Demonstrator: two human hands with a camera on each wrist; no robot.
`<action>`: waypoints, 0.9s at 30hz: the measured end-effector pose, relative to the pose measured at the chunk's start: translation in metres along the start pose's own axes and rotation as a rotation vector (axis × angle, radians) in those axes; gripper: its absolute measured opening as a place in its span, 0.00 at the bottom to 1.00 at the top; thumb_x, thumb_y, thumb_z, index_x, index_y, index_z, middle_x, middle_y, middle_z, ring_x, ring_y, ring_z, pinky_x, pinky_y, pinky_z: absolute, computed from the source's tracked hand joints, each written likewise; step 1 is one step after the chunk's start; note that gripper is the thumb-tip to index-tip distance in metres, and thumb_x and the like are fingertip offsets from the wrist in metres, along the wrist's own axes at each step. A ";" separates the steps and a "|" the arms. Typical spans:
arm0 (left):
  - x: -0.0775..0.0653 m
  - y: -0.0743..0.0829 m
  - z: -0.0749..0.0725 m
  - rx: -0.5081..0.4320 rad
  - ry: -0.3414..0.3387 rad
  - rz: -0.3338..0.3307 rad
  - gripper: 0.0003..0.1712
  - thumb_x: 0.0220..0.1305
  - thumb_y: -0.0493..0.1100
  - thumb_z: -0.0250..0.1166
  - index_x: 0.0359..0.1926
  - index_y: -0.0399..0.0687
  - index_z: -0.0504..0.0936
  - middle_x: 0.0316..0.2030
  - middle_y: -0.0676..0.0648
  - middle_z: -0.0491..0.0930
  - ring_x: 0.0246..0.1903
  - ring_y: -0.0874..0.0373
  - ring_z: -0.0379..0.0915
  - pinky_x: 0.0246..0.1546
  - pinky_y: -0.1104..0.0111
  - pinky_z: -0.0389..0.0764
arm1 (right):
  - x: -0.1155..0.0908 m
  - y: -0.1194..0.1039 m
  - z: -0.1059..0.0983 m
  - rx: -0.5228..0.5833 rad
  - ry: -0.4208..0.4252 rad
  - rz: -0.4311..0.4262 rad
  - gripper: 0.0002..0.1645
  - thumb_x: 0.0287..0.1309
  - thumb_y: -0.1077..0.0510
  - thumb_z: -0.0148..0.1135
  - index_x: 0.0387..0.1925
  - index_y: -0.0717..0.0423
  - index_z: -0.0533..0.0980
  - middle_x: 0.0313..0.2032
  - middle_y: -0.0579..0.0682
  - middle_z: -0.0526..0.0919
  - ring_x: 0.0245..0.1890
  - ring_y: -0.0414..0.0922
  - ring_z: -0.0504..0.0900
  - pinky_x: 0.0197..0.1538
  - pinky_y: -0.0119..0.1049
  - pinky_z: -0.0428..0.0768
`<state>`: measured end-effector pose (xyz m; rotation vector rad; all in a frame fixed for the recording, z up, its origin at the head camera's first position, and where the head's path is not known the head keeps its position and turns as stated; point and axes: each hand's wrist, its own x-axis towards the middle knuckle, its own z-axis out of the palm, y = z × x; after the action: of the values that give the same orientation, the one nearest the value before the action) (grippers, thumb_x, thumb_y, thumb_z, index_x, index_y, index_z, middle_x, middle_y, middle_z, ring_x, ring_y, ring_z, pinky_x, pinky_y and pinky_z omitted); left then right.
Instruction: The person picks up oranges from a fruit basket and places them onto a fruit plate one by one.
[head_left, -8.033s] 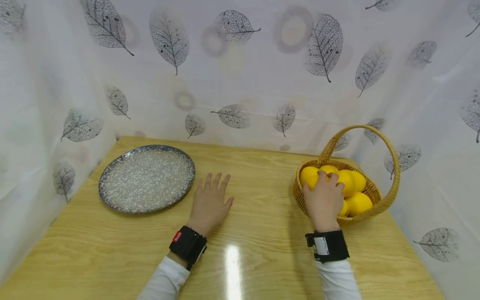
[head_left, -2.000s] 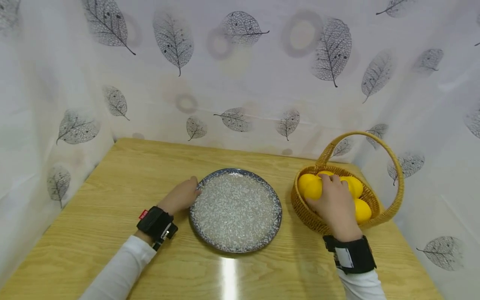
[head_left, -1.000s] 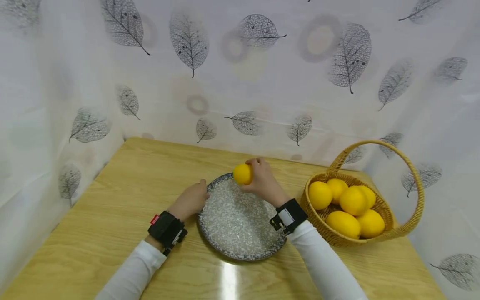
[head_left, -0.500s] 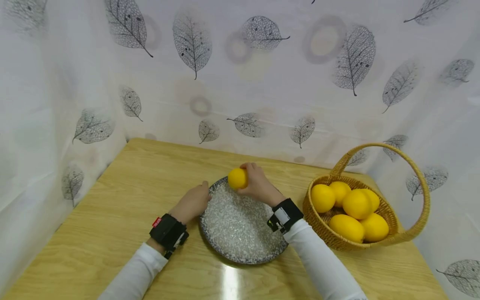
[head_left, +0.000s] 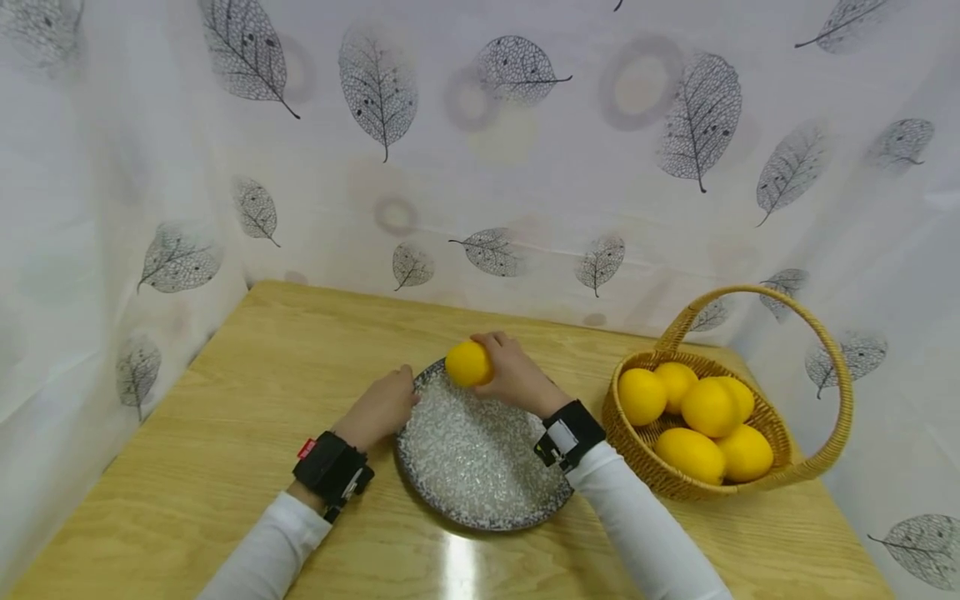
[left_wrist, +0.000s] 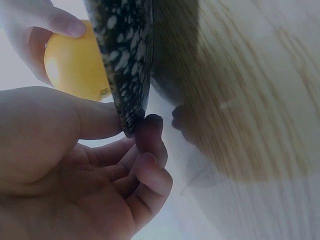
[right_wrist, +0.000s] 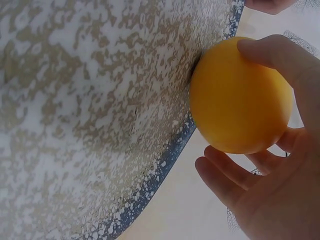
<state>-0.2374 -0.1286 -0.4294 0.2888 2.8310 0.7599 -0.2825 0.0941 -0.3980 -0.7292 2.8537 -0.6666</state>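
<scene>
In the head view my left hand (head_left: 378, 410) is at the left rim of a round speckled plate (head_left: 480, 467). The left wrist view shows its thumb on the plate's dark rim (left_wrist: 127, 65) and curled fingers beneath, pinching it. My right hand (head_left: 517, 377) holds a yellow lemon (head_left: 468, 364) over the plate's far-left edge. In the right wrist view the thumb lies across the lemon (right_wrist: 240, 97), with fingers around its other side. The lemon sits against or very close to the plate's surface just inside the rim; I cannot tell which.
A wicker basket (head_left: 637, 462) with a tall arched handle (head_left: 840, 379) stands on the right, holding several more lemons (head_left: 690, 455). The wooden table (head_left: 187, 467) meets a leaf-printed curtain (head_left: 450, 167) at its back and sides.
The plate has come from the far left to the middle, now with my left hand on its rim. My right hand has carried a lemon out of the basket leftward, then lowered it toward the plate.
</scene>
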 end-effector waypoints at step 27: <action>-0.001 -0.001 -0.001 -0.008 -0.008 0.013 0.30 0.76 0.37 0.53 0.70 0.19 0.58 0.63 0.20 0.69 0.63 0.30 0.71 0.63 0.45 0.75 | -0.011 -0.005 -0.004 0.025 -0.030 0.003 0.46 0.57 0.52 0.74 0.74 0.52 0.64 0.70 0.61 0.67 0.66 0.58 0.71 0.66 0.56 0.76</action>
<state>-0.2368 -0.1302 -0.4293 0.3080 2.8203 0.7714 -0.2714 0.0973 -0.3919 -0.7252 2.8137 -0.6842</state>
